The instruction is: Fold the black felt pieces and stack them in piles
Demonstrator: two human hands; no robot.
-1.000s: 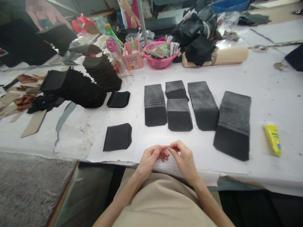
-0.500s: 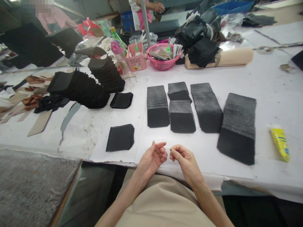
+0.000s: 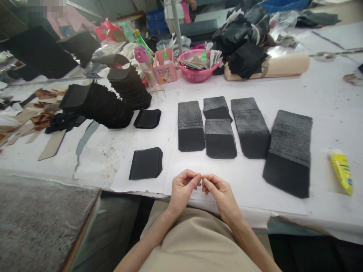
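Note:
My left hand (image 3: 185,190) and my right hand (image 3: 219,192) meet fingertip to fingertip over the front edge of the white-covered table. Thumb and forefinger are pinched on each; anything between them is too small to make out. Left of them lies a small stack of black leather-like pieces (image 3: 146,163), with a smaller black stack (image 3: 147,118) behind it. Beyond my hands, fanned black pieces with grey fuzzy strips lie in rows: one at the left (image 3: 191,139), one in the middle (image 3: 221,145), one longer (image 3: 252,128) and one at the right (image 3: 287,166).
A yellow tube (image 3: 342,172) lies at the far right. Tall black stacks (image 3: 96,104) lean at the left beside scraps (image 3: 45,117). At the back are a pink basin (image 3: 195,73), a pink box (image 3: 166,70) and a beige roll (image 3: 286,68). Another person (image 3: 174,17) stands beyond.
My left hand has turned over from palm-up with its forefinger stretched to a pinch, and its fingertips now meet those of my right hand. The view has shifted slightly.

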